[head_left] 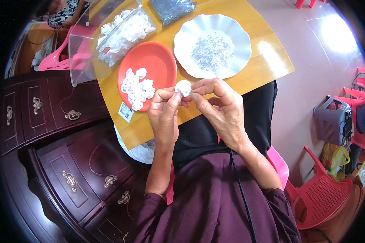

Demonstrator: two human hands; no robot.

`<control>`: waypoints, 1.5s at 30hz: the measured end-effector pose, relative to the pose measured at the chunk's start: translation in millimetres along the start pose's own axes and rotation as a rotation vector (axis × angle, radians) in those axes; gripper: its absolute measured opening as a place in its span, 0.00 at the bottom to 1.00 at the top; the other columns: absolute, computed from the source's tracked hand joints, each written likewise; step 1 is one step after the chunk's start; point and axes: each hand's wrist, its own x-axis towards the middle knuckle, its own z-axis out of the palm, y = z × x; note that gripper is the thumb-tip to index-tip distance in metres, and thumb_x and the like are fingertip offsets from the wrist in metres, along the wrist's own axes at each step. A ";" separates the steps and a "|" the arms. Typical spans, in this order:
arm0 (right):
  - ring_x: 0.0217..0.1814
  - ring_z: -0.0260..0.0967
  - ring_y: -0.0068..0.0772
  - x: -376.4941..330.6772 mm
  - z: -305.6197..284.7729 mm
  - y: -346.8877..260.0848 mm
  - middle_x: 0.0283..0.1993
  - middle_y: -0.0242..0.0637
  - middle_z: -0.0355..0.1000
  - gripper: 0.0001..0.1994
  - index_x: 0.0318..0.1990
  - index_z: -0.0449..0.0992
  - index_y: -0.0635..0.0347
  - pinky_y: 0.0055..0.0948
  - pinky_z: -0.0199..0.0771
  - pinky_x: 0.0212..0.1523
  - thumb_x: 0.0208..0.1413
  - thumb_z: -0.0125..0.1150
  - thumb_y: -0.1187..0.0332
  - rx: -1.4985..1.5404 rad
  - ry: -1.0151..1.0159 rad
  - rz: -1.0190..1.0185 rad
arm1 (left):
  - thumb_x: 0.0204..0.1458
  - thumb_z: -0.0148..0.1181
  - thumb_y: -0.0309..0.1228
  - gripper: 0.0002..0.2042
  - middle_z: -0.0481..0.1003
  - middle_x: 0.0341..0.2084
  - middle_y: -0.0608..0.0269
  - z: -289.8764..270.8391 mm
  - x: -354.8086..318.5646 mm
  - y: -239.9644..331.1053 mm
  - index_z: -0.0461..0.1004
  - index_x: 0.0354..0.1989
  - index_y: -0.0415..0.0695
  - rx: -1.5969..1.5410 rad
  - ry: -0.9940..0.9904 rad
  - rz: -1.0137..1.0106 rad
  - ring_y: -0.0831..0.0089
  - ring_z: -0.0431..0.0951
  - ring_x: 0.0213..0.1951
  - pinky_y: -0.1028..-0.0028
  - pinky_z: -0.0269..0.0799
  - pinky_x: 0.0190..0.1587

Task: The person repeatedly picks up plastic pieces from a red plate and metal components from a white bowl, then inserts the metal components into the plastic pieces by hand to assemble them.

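Between the thumb and fingers of my left hand (165, 115) is a small round white plastic piece (183, 87), held above the table's near edge. My right hand (224, 111) pinches a thin metal pin (189, 93) against the right side of that piece; the fingertips partly hide it. Left of my hands, an orange-red plate (160, 60) carries a heap of similar white pieces (136, 89). Beyond my right hand lies a white scalloped plate (183, 42) with many small, thin, shiny bits (212, 50) in its middle.
A clear plastic container (79, 56) full of white pieces stands at the back left of the yellow table (267, 60), near a dark-filled bag (172, 10). A printed label (126, 112) lies by the left edge. Dark drawers (69, 162) flank the left; a pink chair (320, 194) stands right.
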 end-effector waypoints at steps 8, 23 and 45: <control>0.39 0.74 0.18 -1.6 -2.2 -2.5 0.42 0.35 0.77 0.03 0.37 0.76 0.63 0.17 0.76 0.33 0.56 0.63 0.77 -0.035 0.022 -0.009 | 0.57 0.57 0.20 0.03 0.75 0.39 0.52 3.4 -0.1 0.1 0.69 0.34 0.37 0.042 -0.012 0.062 0.73 0.77 0.34 0.72 0.74 0.42; 0.37 0.78 0.29 -2.1 -5.4 0.2 0.38 0.36 0.76 0.06 0.36 0.75 0.64 0.23 0.81 0.32 0.51 0.66 0.77 -0.134 0.037 -0.069 | 0.58 0.57 0.21 0.03 0.75 0.38 0.53 3.6 0.3 2.4 0.69 0.34 0.37 0.076 -0.075 0.048 0.72 0.79 0.35 0.74 0.74 0.41; 0.34 0.76 0.21 -5.9 -8.5 5.0 0.37 0.35 0.77 0.05 0.36 0.75 0.65 0.20 0.77 0.29 0.54 0.64 0.77 -0.034 0.056 0.018 | 0.57 0.57 0.20 0.03 0.74 0.42 0.52 3.7 -2.8 2.2 0.69 0.35 0.38 0.216 -0.084 0.083 0.72 0.78 0.39 0.73 0.74 0.46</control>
